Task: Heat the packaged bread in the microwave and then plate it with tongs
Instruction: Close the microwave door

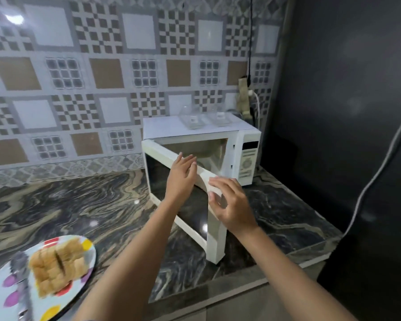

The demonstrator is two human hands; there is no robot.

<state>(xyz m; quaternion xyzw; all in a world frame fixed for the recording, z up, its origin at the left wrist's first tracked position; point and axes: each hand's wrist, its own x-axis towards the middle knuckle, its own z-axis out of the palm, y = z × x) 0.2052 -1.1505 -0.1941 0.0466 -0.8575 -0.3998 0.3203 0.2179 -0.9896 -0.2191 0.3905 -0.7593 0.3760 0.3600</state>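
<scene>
- While the white microwave stands on the marbled counter against the patterned tile wall, its door hangs swung out toward the camera, hinged on the left, and the lit cavity behind it shows no contents that can be made out.
- The left hand lies flat on the door's top edge, fingers stretched out and spread, palm against the white frame; it grips nothing.
- The right hand sits at the door's free corner, fingers loosely curled around the white edge with the thumb on the near side, touching the frame but not closed tight.
- Both bare forearms reach in from the bottom of the head view.
- The bread, a pale golden block of joined pieces, lies on a white plate with coloured dots at the lower left of the counter, well apart from the microwave.
- Grey tongs rest on that plate just left of the bread, blurred by motion.
- Two clear plastic containers sit on top of the microwave.
- A dark fridge fills the right side, with a grey cable curving down in front of it.
</scene>
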